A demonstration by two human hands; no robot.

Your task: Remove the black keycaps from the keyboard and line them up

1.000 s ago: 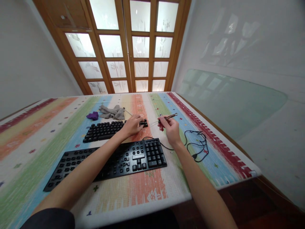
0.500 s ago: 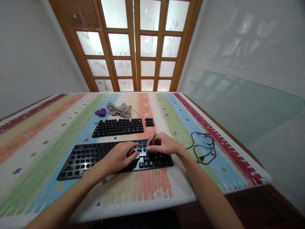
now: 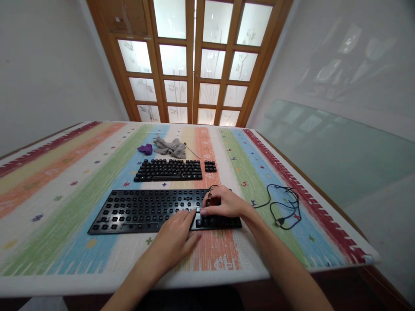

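Observation:
A black keyboard base [image 3: 142, 207] lies in front of me, with most key positions bare and several keycaps left on its right end. My left hand [image 3: 177, 231] rests over the front edge of the base, palm down and fingers stretched, the fingertips touching it right of the middle. Just beside them, my right hand [image 3: 225, 202] is over the right section of the base, thumb and fingers curled together. A small bronze-coloured piece shows at its fingers; what exactly they pinch is hidden.
Behind the base, loose black keycaps [image 3: 168, 169] lie in keyboard order, with a smaller block of keycaps [image 3: 210, 166] to their right. Farther back are a grey cloth [image 3: 170, 148], a purple cloth [image 3: 145, 149] and a thin rod [image 3: 192, 150]. A coiled black cable [image 3: 285, 205] lies at right.
My left hand has drawn back toward the front edge of the base, its fingers now stretched out rather than pinching. My right hand stays over the right section. The view has shifted slightly.

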